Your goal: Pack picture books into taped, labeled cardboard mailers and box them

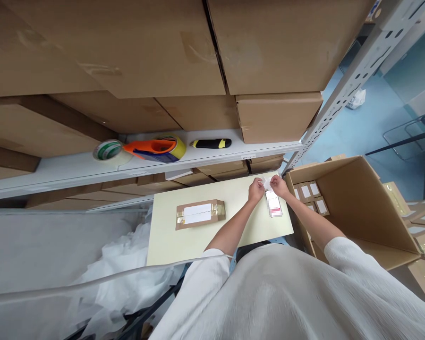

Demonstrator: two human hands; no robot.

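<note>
Over the far right part of a pale yellow board (170, 248), my left hand (256, 190) and my right hand (279, 185) are close together. Both have their fingers closed on a small white piece (266, 183), paper or a label, stretched between them; its print is too small to read. Just below it on the board lies a phone (274, 204) with a lit screen. Left of my hands rests a small brown cardboard box (218, 210), sealed with clear tape and bearing a white label (197, 213).
A metal shelf (212, 154) ahead carries large cartons (279, 118), a tape roll (108, 152), an orange tape dispenser (148, 147) and a utility knife (211, 143). At right, an open carton (371, 208) holds several small labelled boxes (305, 191). White wrapping (123, 264) heaps at left.
</note>
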